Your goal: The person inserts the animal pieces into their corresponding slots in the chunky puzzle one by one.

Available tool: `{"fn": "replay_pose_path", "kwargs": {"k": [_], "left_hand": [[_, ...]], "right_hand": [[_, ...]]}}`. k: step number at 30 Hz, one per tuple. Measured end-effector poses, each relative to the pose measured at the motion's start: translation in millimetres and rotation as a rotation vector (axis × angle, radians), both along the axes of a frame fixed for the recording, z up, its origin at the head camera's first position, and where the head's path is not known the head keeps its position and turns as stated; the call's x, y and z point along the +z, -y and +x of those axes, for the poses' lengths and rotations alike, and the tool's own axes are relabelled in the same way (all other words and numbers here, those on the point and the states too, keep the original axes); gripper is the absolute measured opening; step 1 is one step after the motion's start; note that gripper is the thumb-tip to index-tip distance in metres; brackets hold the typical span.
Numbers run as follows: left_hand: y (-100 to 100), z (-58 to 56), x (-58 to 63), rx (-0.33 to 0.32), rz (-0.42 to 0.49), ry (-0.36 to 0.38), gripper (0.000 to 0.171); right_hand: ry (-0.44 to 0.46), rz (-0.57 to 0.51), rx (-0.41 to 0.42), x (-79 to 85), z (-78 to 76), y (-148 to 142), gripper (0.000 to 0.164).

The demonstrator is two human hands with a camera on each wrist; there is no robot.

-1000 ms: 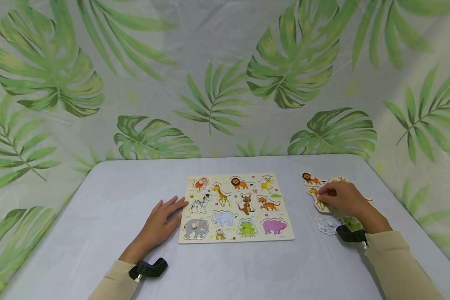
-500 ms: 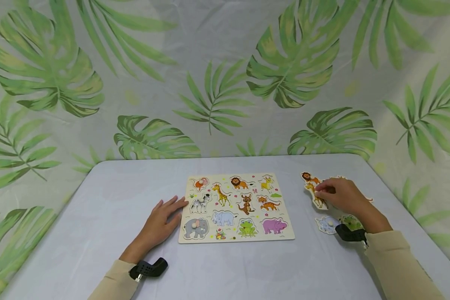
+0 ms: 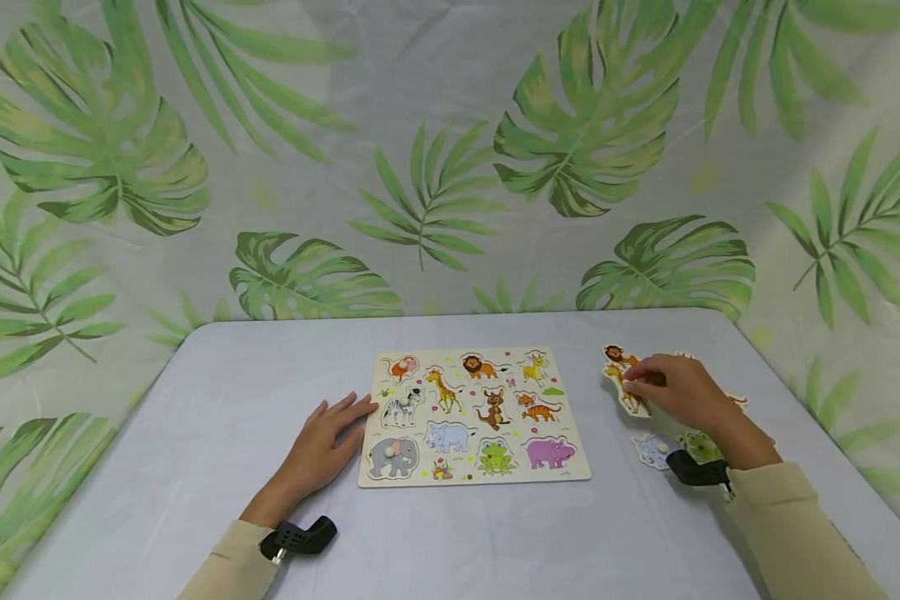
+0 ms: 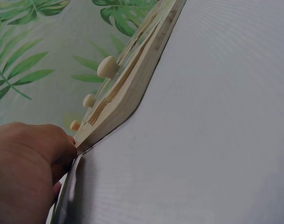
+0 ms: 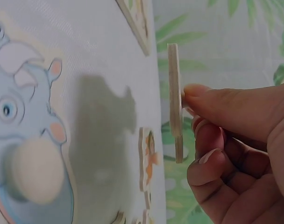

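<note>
At the left of the table (image 3: 472, 542), the left grip (image 3: 318, 450) holds nothing; its fingers lie relaxed and stretched, a fingertip touching the near edge of the board (image 3: 521, 482), and a wrist camera (image 3: 307, 536) sits behind it. The board lies flat, just right of this grip. The elephant (image 3: 401, 460), with a knob, sits in the board's corner closest to the thumb, and a printed giraffe slot (image 3: 442, 390) lies farther off, right of the fingertips. Well right of the board, the lion (image 3: 613, 353) lies just beyond the right grip, partly covered by the giraffe (image 3: 626, 396). The right grip (image 3: 675, 390) pinches that giraffe by its knob between thumb and fingers, holding it flat above the table, its shadow falling below. The rhino (image 3: 648, 448) rests on the table nearer the person than this grip, with the frog (image 3: 701, 446) beside it, partly hidden by the wrist; another piece (image 3: 738, 402) peeks out right of the hand.
</note>
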State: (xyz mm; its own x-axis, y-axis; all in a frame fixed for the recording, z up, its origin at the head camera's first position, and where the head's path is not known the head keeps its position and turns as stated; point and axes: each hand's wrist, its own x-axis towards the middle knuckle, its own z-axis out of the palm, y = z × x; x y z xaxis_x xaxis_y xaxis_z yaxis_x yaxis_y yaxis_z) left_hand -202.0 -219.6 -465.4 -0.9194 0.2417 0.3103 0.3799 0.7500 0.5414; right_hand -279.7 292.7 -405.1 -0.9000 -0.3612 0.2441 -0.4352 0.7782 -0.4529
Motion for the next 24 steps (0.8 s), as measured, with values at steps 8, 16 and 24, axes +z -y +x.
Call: {"fn": "replay_pose_path", "kwargs": {"k": [8, 16, 24], "left_hand": [[0.3, -0.4, -0.5, 0.005, -0.012, 0.008, 0.040], [-1.0, -0.9, -1.9, 0.008, 0.006, 0.026, 0.040], [-0.7, 0.2, -2.0, 0.021, -0.009, 0.032, 0.040]], "right_hand": [[0.004, -0.041, 0.015, -0.7, 4.0, 10.0, 0.012], [-0.008, -0.050, 0.031, 0.9, 6.6, 19.7, 0.011], [-0.025, -0.052, 0.051, 5.2, 3.1, 39.9, 0.010]]}}
